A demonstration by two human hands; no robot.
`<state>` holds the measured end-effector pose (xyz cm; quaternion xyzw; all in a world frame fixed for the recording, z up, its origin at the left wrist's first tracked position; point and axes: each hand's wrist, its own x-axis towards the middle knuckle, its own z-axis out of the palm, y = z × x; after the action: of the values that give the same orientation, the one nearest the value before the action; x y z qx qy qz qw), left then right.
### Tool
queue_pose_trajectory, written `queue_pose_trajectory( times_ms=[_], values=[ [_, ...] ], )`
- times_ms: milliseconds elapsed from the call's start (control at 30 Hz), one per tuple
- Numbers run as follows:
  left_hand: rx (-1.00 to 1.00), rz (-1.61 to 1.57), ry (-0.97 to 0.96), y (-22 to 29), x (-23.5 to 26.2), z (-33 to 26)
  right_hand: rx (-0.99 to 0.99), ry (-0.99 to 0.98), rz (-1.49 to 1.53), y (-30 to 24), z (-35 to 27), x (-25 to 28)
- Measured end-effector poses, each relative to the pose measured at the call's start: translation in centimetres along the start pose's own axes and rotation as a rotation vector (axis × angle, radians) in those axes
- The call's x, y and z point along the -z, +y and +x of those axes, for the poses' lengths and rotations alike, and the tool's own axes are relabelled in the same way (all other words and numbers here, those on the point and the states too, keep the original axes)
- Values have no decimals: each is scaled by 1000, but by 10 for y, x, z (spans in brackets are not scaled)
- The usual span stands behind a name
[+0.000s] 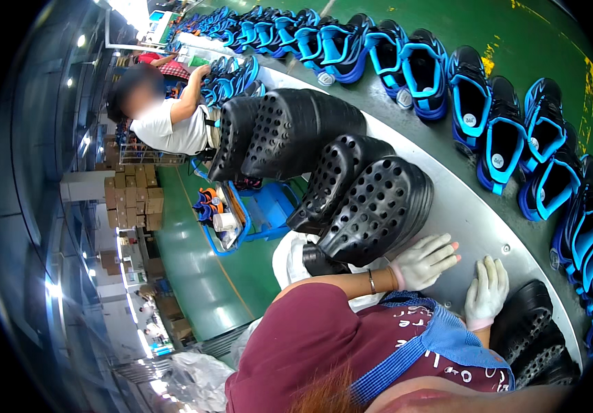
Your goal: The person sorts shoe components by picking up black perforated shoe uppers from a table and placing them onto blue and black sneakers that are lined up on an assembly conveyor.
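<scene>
My left hand (424, 263) wears a white glove with some fingertips bare. It rests on the grey metal bench (458, 206), fingers stretched out and nothing in them. Close to its right lies my right hand (487, 292), also white-gloved, flat with its fingers extended and holding nothing. Just beyond my left hand stand large black clogs with round holes (379, 206), beside more of the same kind (296, 134). Another group of black perforated clogs (534, 330) sits to the right of my right hand.
Black-and-blue sneakers (424, 72) stand in a long curving row beyond the bench edge. A co-worker in a white shirt (172, 124) handles sneakers at the far left. A blue cart (269, 210) holds orange shoes and a white roll. Stacked cartons (131, 196) stand farther off.
</scene>
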<state>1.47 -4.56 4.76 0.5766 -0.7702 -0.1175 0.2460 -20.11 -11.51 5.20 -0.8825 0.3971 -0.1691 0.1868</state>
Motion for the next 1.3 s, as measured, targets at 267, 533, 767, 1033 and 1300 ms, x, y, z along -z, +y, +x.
queue_pose_trajectory(
  times_ms=[267, 533, 767, 1033, 1300],
  values=[
    [53, 19, -121, 6, 5, 8, -18, -24, 21, 6, 3, 7],
    [173, -62, -143, 24, 13, 0, -10, -69, 12, 8, 4, 13],
    [817, -581, -626, 106, 56, -151, -12, -104, -14, 10, -7, 18],
    [1100, -1002, -698, 155, 92, -188, -37, -26, -9, 13, -19, 4],
    [1152, -1208, -660, 182, 107, -171, -164, -726, 558, -29, -56, 106]
  ],
)
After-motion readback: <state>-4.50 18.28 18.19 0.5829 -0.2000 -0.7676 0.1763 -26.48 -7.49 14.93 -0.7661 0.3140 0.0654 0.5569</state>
